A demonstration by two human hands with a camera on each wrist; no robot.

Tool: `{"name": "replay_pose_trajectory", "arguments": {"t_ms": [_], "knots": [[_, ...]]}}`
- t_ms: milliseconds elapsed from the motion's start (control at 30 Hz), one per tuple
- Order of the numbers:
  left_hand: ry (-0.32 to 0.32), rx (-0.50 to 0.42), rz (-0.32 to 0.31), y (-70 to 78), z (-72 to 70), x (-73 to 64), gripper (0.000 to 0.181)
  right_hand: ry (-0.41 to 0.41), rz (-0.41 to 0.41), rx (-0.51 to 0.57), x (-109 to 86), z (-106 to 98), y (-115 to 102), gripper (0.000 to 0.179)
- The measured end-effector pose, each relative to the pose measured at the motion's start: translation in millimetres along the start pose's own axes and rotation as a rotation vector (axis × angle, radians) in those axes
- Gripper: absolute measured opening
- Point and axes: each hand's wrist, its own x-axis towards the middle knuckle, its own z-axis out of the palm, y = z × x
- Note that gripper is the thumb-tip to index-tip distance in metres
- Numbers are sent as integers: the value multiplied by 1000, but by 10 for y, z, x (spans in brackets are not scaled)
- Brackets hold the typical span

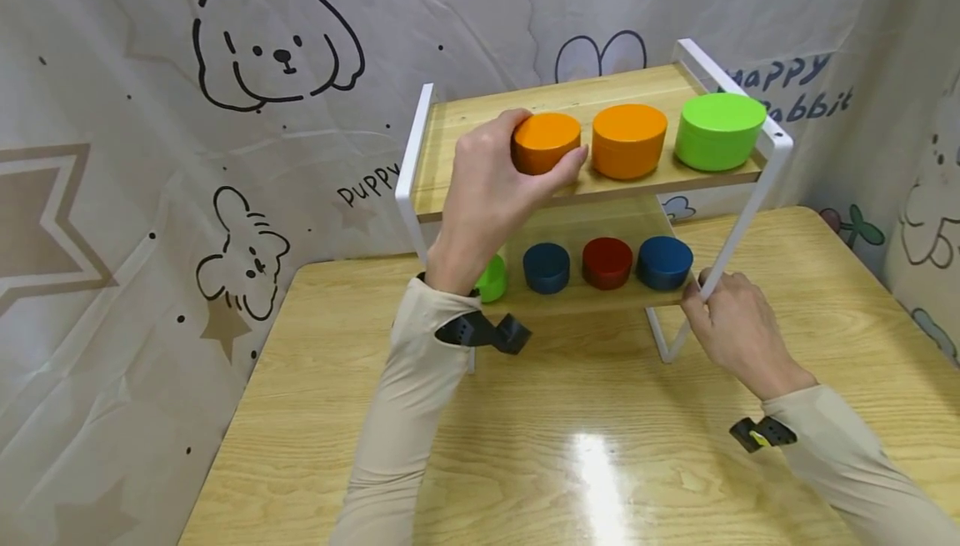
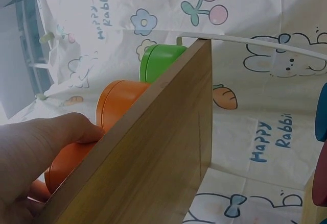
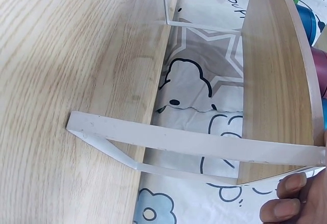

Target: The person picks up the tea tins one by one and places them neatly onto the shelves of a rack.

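My left hand (image 1: 487,187) grips a round orange container (image 1: 546,144) on the upper board of a two-tier shelf rack (image 1: 495,117), thumb in front and fingers behind. In the left wrist view, its thumb lies along the orange side above the board's edge. To the right on that board stand another orange container (image 1: 628,142) and a light green one (image 1: 720,132). My right hand (image 1: 738,325) holds the rack's right side where the white leg meets the lower board; its fingertips (image 3: 286,207) show beside the frame in the right wrist view.
On the lower board sit a green container (image 1: 492,279), partly behind my left wrist, a blue one (image 1: 547,268), a red one (image 1: 607,262) and another blue one (image 1: 664,263). The rack stands on a wooden table (image 1: 525,463). A printed cloth (image 1: 150,112) hangs behind.
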Motion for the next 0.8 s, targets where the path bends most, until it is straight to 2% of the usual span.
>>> {"name": "replay_pose_trajectory", "arguments": {"t_ms": [133, 300, 433, 567, 800], "knots": [[-22, 9, -30, 7, -1, 6, 56, -4, 3, 1, -2, 2, 4, 35], [-42, 29, -81, 12, -12, -12, 72, -8, 9, -1, -8, 11, 11, 35], [-20, -7, -93, 14, -41, -77, 71, -12, 15, 3, -15, 18, 9, 35], [71, -19, -15, -3, -71, -199, 56, -6, 11, 8, -12, 20, 14, 34], [240, -19, 174, -124, -93, -446, 36, 0, 4, 8, -5, 15, 23, 34]]}}
